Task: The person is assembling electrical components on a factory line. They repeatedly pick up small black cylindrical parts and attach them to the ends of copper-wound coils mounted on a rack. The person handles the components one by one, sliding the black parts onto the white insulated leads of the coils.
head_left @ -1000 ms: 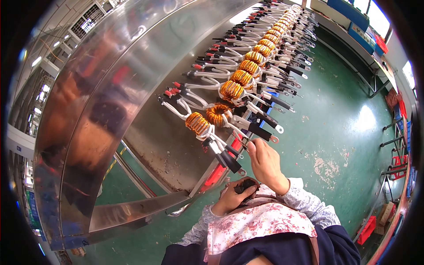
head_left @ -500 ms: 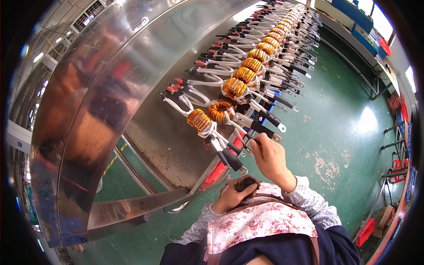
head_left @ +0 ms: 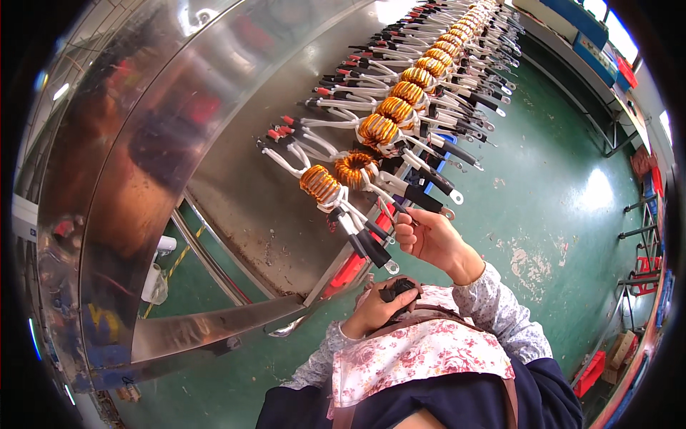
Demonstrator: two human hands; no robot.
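Note:
A long row of toroidal coils wound with copper-coloured wire lies on a metal bench, each with white-sleeved leads. The nearest coil (head_left: pixel 321 184) has black-sleeved ends with a ring terminal (head_left: pixel 391 267) pointing at me. Beside it is a second coil (head_left: pixel 356 169), and a thin lead with a black sleeve (head_left: pixel 398 207) runs from it to my right hand (head_left: pixel 439 243). The thumb and forefinger are closed on that lead's end; the other fingers curl. My left hand (head_left: pixel 377 309), close to my apron, is closed around a bunch of short black tubes (head_left: pixel 401 290), probably sleeving.
A large shiny metal hood or panel (head_left: pixel 164 143) rises on the left. The bench's front rail (head_left: pixel 221 325) curves near me, with a red strip (head_left: pixel 346 272) at its corner. A blue bin (head_left: pixel 439 161) sits under the leads. Side tables (head_left: pixel 572 79) stand on the right across the green floor.
My right hand has turned so its palm and curled fingers show, and its fingertips have moved slightly left at the lead's end. My left hand still grips the black tubes.

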